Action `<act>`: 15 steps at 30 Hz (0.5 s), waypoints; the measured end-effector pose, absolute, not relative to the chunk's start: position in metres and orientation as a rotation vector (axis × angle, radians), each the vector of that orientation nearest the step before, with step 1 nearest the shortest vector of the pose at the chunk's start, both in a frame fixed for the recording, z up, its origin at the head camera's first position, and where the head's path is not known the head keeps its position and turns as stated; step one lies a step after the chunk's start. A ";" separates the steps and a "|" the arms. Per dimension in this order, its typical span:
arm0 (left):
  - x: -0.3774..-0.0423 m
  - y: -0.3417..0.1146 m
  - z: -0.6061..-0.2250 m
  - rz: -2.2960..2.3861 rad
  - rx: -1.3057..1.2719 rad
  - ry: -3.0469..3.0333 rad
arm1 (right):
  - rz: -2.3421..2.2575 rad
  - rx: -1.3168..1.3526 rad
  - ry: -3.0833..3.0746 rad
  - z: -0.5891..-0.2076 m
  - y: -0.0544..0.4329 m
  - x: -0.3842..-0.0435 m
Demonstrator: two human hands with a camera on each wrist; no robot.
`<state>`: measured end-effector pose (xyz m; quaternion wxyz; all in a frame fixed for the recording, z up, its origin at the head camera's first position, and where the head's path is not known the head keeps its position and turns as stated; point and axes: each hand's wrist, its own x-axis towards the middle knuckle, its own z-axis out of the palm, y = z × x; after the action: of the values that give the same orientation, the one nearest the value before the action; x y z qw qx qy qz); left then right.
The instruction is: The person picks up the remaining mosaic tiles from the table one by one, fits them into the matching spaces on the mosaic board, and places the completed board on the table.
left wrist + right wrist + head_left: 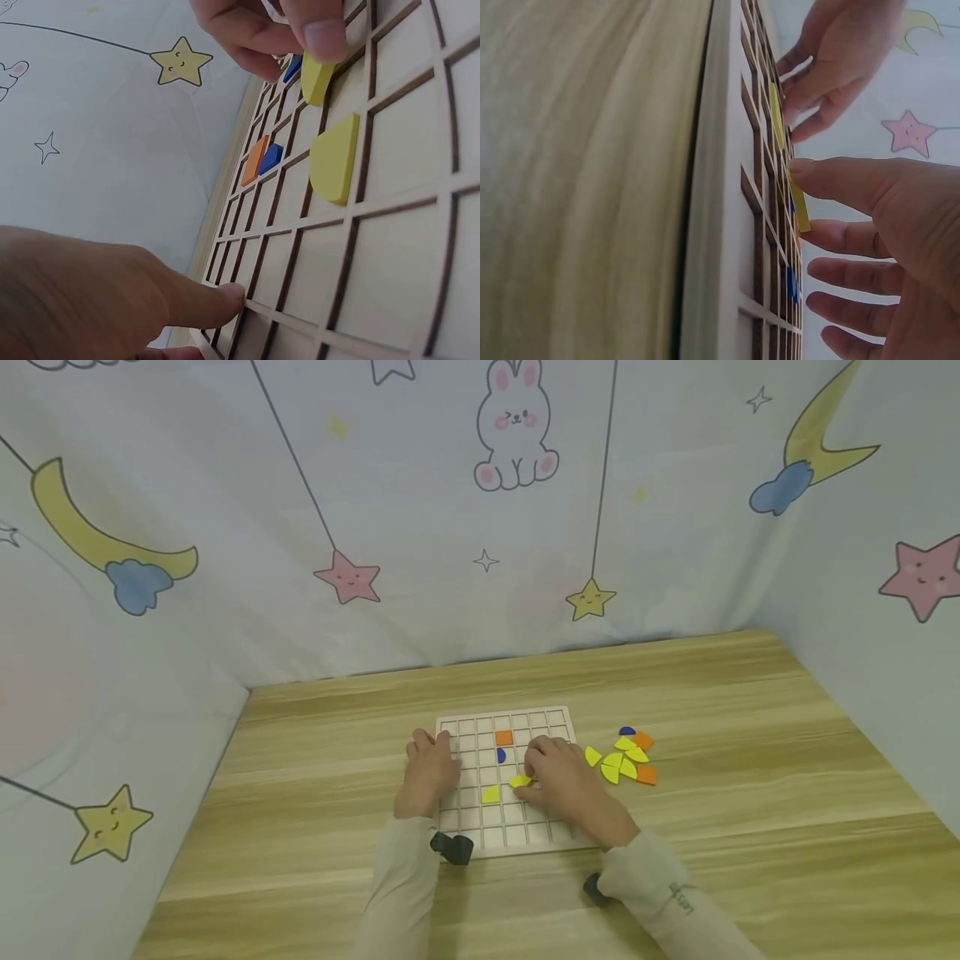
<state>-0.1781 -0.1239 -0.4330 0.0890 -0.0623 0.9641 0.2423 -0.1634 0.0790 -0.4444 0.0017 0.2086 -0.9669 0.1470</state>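
Note:
A pale wooden grid board [491,837] lies on the table, divided into square cells. My left hand [429,772] holds its left edge, the thumb [225,298] on top of the grid. Between thumb and index finger, my right hand [566,781] pinches a yellow rounded piece [318,79], tilted over a cell. Left of it, a yellow quarter-round piece [491,794] sits on the grid. Farther back are an orange square [504,737] and a blue half-round piece [501,755]. Another blue piece [792,285] shows below my right hand; in the head view that hand hides it.
Right of the board lies a loose pile of yellow pieces [612,762], with orange squares [647,774] and a blue half-round at its edges. A printed cloth wall [450,635] stands behind the wood-grain table [750,793] and along its sides.

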 end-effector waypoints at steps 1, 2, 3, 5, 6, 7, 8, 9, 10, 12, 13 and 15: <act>-0.178 -0.124 -0.433 0.717 -0.185 2.868 | 0.447 0.659 -3.034 -0.445 0.078 -0.163; -0.178 -0.124 -0.433 0.716 -0.182 2.869 | 0.438 0.664 -3.031 -0.446 0.077 -0.162; -0.178 -0.124 -0.433 0.713 -0.182 2.870 | 0.435 0.670 -3.025 -0.446 0.076 -0.162; -0.178 -0.124 -0.434 0.711 -0.181 2.870 | 0.446 0.689 -3.012 -0.447 0.074 -0.161; -0.178 -0.124 -0.434 0.712 -0.182 2.870 | 0.447 0.698 -3.008 -0.447 0.073 -0.161; -0.178 -0.124 -0.434 0.712 -0.184 2.870 | 0.447 0.709 -3.005 -0.448 0.072 -0.161; -0.178 -0.124 -0.434 0.712 -0.186 2.870 | 0.454 0.718 -3.000 -0.448 0.072 -0.160; -0.179 -0.124 -0.434 0.713 -0.189 2.870 | 0.463 0.727 -2.998 -0.447 0.071 -0.160; -0.179 -0.124 -0.435 0.712 -0.190 2.870 | 0.470 0.733 -2.996 -0.447 0.070 -0.160; -0.179 -0.124 -0.435 0.705 -0.189 2.873 | 0.469 0.737 -2.993 -0.447 0.070 -0.159; -0.179 -0.124 -0.436 0.705 -0.189 2.876 | 0.468 0.737 -2.990 -0.447 0.069 -0.159; -0.179 -0.124 -0.436 0.706 -0.189 2.879 | 0.471 0.736 -2.989 -0.446 0.069 -0.159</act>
<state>-0.1793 -0.1239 -0.4360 0.0857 -0.0635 0.9657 0.2369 -0.1586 0.0692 -0.4464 0.0139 0.2364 -0.9597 0.1513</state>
